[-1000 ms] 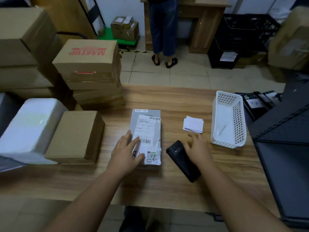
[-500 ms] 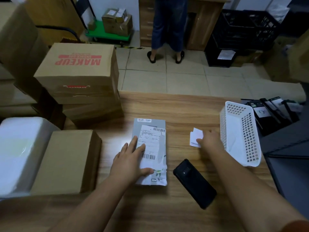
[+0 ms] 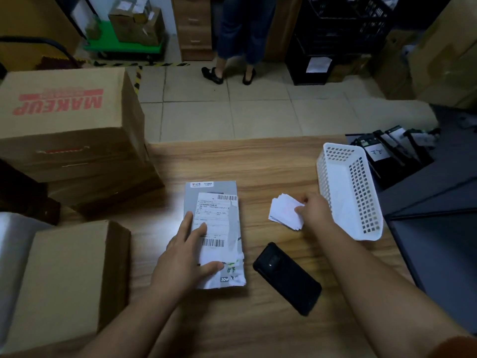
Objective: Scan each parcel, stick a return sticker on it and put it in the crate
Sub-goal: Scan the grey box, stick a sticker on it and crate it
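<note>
Fig.: L hand (image 3: 184,257), fingers flat and spread, pins grey parcel (image 3: 215,228) at table centre. R hand (image 3: 313,211) pinches sticker stack (image 3: 284,211) at parcel's 3 o'clock. Risk: several stickers lift together, being stacked loose w/ edges fanned.

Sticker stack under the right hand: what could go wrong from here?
The right hand pinches a loose, fanned sticker stack, so it may lift several at once or scatter them. The scanner lies close to the right forearm and could get knocked. The parcel has a torn label; the left hand covers part of it.
</note>
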### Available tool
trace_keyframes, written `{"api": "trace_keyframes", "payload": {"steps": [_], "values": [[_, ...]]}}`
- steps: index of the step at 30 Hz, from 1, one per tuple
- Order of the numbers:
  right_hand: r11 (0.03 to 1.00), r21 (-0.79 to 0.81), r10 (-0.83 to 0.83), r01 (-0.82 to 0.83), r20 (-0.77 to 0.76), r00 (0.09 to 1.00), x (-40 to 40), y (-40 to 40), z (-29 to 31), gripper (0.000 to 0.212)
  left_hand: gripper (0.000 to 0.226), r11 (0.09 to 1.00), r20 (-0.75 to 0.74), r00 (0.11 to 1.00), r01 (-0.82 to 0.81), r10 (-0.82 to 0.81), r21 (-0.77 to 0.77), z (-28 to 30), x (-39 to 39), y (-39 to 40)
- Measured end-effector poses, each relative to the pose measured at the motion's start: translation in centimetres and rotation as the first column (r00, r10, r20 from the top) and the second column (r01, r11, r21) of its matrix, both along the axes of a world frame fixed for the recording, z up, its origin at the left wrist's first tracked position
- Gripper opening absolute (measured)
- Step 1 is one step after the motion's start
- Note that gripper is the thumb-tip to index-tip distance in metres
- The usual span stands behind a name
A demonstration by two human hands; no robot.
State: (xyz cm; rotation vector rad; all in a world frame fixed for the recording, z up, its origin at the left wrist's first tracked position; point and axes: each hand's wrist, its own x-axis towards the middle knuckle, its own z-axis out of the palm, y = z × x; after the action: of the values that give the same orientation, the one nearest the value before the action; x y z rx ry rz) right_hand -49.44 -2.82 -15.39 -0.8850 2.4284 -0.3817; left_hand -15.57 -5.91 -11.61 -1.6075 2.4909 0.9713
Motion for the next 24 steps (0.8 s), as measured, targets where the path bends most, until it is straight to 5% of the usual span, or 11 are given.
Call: {"api": "trace_keyframes", "payload": {"steps": [10, 24], "values": [[0.999, -0.004, 0.039, -0.039, 0.142, 0.989, -0.1, -0.4, -0.1, 0.026, 0.096, 0.993, 0.077, 0.991, -0.113, 0.109, 0.046, 1.3, -1.3, 0.6], [0.985, 0.093, 0.136, -0.143, 0.078, 0.988, 0.2, -0.2, 2.2, 0.030, 0.099, 0.992, 0.128, 0.985, -0.124, 0.119, 0.033, 1.9, 1.1, 1.2]]}}
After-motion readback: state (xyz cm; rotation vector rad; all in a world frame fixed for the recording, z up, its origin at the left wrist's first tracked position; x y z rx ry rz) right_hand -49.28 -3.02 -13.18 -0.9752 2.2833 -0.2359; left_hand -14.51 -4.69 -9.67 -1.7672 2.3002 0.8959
